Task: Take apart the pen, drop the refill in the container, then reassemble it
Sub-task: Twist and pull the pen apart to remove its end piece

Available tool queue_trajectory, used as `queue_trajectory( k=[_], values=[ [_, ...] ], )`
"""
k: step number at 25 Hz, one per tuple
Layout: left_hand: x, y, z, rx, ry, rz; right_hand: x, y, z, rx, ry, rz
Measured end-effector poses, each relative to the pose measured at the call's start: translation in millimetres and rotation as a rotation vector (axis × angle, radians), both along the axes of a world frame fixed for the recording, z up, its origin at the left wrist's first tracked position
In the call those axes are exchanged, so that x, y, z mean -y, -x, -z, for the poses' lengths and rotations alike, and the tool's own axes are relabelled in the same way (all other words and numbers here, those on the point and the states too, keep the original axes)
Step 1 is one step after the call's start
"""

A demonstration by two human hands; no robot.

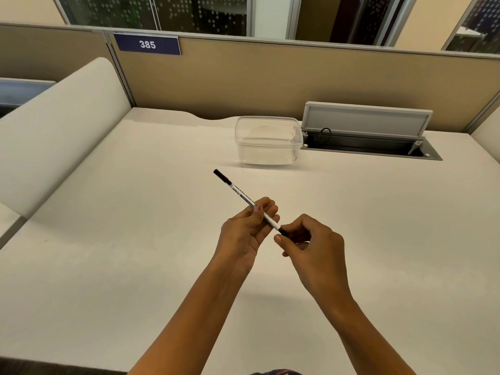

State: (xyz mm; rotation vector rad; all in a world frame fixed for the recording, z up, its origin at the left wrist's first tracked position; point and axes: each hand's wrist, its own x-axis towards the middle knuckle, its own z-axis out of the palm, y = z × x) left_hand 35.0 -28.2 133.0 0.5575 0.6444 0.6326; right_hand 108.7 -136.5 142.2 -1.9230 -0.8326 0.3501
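- Here, a clear plastic container [268,140] sits lidless at the back of a white desk [135,239], just beside an open cable hatch [365,131].
- Bare desk lies all around the hands; nothing stands between pen and container.
- The left hand [244,231] grips a white pen [243,194] mid-barrel, above the desk; the right hand [311,244] pinches its near black end.
- A partition sign [147,44] reads "385"; the pen's print is unreadable.

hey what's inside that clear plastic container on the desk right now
Nothing shows inside the clear container; through its walls only the pale desk appears. The pen is in one piece, held by the left hand and right hand, so its refill stays hidden.
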Motion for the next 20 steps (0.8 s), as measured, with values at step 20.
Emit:
queue_trajectory(
  k=[20],
  values=[
    [-11,0,-10,0.004,-0.030,0.056,-3,-19,-15,-0.334,0.032,-0.159]
  ],
)
